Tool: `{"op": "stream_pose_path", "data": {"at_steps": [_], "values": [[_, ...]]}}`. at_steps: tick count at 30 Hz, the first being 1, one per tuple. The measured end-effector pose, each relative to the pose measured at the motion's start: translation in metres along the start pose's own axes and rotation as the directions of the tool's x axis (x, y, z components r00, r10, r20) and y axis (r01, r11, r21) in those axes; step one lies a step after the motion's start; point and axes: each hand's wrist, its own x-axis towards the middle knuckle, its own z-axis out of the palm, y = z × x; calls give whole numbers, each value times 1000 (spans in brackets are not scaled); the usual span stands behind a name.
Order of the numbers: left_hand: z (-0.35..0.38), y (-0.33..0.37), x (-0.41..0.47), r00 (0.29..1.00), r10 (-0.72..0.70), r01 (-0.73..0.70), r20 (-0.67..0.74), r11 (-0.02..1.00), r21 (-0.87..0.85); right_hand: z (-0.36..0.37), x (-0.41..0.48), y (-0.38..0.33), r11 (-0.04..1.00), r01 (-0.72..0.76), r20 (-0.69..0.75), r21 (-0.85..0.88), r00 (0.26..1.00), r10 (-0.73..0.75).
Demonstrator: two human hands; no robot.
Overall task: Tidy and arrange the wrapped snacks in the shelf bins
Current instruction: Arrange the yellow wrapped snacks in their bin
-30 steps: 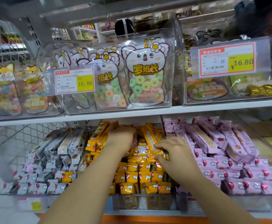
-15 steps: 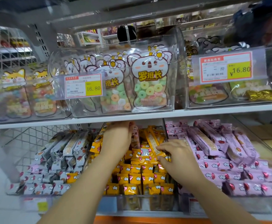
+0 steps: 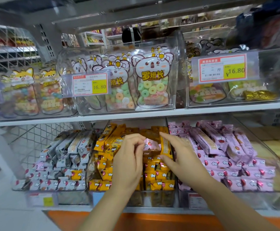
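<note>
Three clear bins on the lower shelf hold wrapped snack bars: grey-white ones (image 3: 64,157) on the left, yellow ones (image 3: 154,174) in the middle, pink ones (image 3: 219,155) on the right. Over the middle bin my left hand (image 3: 129,157) pinches a pink-wrapped bar (image 3: 150,145) at its left end, lifted above the yellow pile. My right hand (image 3: 179,152) is beside it, thumb and fingers around an upright yellow bar (image 3: 165,145) against the bin's right wall.
A stray yellow bar (image 3: 77,175) lies among the grey-white ones. The upper shelf (image 3: 136,116) carries clear bins of bagged ring candy (image 3: 152,80) with price tags (image 3: 90,85), overhanging the lower bins. An orange ledge (image 3: 136,220) runs below.
My left hand came back from deep in the yellow bin and now holds a pink bar up. My right hand shifted up to the upright yellow bar. The camera tilted slightly upward.
</note>
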Motion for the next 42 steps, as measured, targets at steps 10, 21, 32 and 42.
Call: {"op": "stream_pose_path", "data": {"at_steps": [10,21,32,42], "values": [[18,30,10,1000,8,-8,-4,990,-141,-24,-10,10,999,-27,-89,-17,996,25],[35,-3,4,833,-415,278,366,885,373,-43,-19,42,893,-390,-369,-222,882,293],[46,-7,8,762,-354,188,542,922,338,-37,-12,47,806,-371,-254,-462,925,281],[22,-32,23,828,-391,150,401,845,514,-8,-11,27,940,-56,-105,-337,994,22]]}}
